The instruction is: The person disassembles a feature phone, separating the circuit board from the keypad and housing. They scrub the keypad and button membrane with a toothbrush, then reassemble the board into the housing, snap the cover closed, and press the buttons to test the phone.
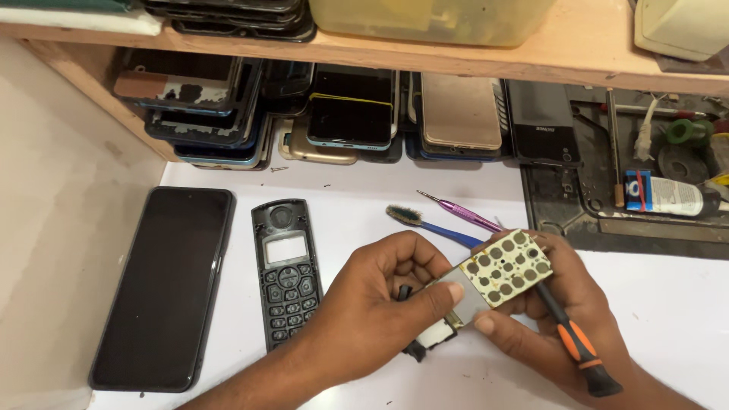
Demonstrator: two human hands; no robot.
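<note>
smartphone (163, 285) | keypad cover (286, 271) | toothbrush (425, 222) | stacked phones (349, 114)

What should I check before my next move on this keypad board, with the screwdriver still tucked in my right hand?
1. Circuit board gripped by both hands: ok, left hand pinches its near corner, right hand supports it from beneath.
2. Keypad contacts face up and visible: ok.
3. Screwdriver under control: ok, held in the right hand, handle pointing toward the person; tip hidden behind the board.
4. Black part under the board detached from it: cannot tell, mostly hidden.
5. Front cover with keypad out of the way: ok, lies flat on the table, apart from the hands.
6. Smartphone safe: ok, flat at the far left.
</note>
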